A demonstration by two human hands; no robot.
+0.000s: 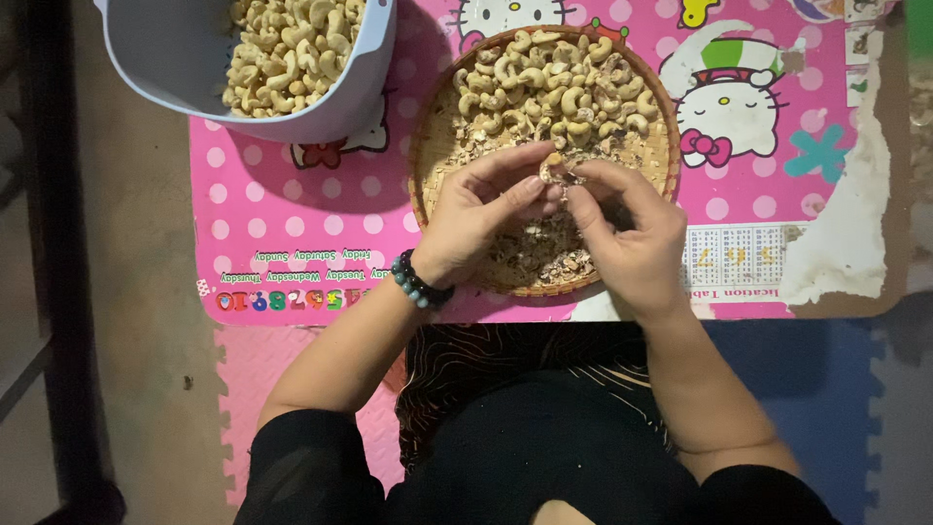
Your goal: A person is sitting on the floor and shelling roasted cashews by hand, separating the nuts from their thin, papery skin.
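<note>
Both sets of fingertips pinch one cashew between them, just above the middle of the woven tray. The nut is small, pale tan, with darker brown skin clinging to it. The left hand presses thumb and forefinger on its left side; the right hand closes thumb and forefinger on its right side, the other fingers curled. A beaded bracelet circles the left wrist. On the tray, curved pale cashews lie heaped at the far side, brown skin scraps at the near side. Left of the tray and beyond it stands a white tub of peeled nuts. Under the tray lies a pink dotted mat.
</note>
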